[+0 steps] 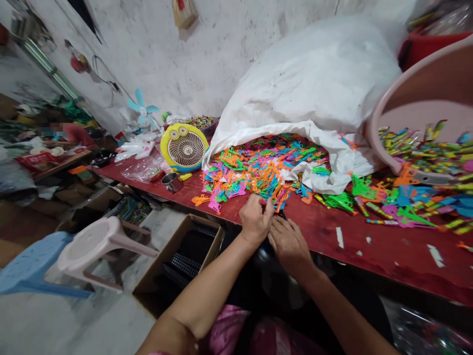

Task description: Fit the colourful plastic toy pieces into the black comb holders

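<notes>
Centre: plastic pieces are heaped on the workbench, before a sack.
Right: a basin is tilted over further pieces.
Left: a desk fan is set behind the heap.
Below left: a cardboard box is placed on the floor, stacked stools beside it.

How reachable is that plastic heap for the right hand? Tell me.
Probably easily. The right hand sits just short of the heap of coloured plastic pieces, with only red tabletop between; the left hand lies beside it, not in the way.
</notes>
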{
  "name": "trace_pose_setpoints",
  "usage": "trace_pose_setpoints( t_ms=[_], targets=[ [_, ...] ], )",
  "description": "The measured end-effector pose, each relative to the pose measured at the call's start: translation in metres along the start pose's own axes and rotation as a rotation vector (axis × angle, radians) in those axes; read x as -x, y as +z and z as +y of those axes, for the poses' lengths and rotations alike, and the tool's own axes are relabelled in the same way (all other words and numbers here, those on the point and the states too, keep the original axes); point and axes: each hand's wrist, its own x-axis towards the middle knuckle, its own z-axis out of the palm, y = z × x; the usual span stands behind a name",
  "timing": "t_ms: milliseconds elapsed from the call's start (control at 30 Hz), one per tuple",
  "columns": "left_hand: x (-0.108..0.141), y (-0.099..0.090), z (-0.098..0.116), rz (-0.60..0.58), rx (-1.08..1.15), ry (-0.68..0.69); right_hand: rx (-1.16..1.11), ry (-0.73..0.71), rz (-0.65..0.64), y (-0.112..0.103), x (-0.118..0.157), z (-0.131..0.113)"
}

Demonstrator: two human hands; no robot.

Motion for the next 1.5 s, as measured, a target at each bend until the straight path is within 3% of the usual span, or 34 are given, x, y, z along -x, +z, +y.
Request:
trace_pose_setpoints(
  t_ms=[100, 233, 333, 433, 533, 600, 700, 767, 867, 967, 1067, 1200, 1333, 1500],
  targets=[
    [0.014, -0.015, -0.013, -0.019, 0.013, -0.034, 0.013, 0.007, 0.015, 0.002, 0.001, -0.002],
    [0.031, -0.024, -0.054, -0.039, -0.201, -0.284, 0.020, 0.037, 0.038, 0.005, 0.001, -0.004],
    [0.023, -0.018, -0.075, -0.158, -0.322, -0.313, 0.013, 0.034, 0.044, 0.005, 0.002, -0.004],
    [0.004, -0.010, -0.085, -0.229, -0.307, -0.332, 0.013, 0.016, 0.054, 0.004, 0.003, -0.003],
    [-0.009, -0.008, -0.087, -0.243, -0.303, -0.357, 0.015, 0.005, 0.063, 0.003, 0.004, -0.003],
    [-0.008, -0.010, -0.084, -0.193, -0.305, -0.351, 0.015, 0.012, 0.068, 0.003, 0.004, -0.004],
    [0.009, -0.013, -0.069, -0.006, -0.207, -0.253, 0.013, 0.027, 0.070, 0.004, 0.004, -0.004],
    [0.024, -0.010, -0.055, 0.031, -0.043, -0.165, 0.017, 0.035, 0.067, 0.004, 0.004, -0.004],
    [0.039, 0.000, -0.038, -0.092, 0.147, -0.167, 0.025, 0.048, 0.065, 0.004, 0.002, -0.009],
    [0.038, 0.007, -0.034, -0.159, 0.178, -0.287, 0.020, 0.070, 0.050, 0.004, 0.004, -0.024],
    [0.031, 0.004, -0.041, -0.205, 0.165, -0.354, -0.017, 0.076, 0.025, 0.006, 0.011, -0.043],
    [0.018, -0.007, -0.061, -0.318, 0.210, -0.298, -0.152, 0.008, 0.042, 0.011, 0.024, -0.059],
    [0.002, -0.009, -0.077, -0.410, 0.301, -0.294, -0.361, 0.004, 0.153, 0.009, 0.030, -0.058],
    [-0.012, 0.001, -0.080, -0.519, 0.520, -0.338, -0.552, 0.261, 0.323, -0.004, 0.027, -0.036]
  ],
)
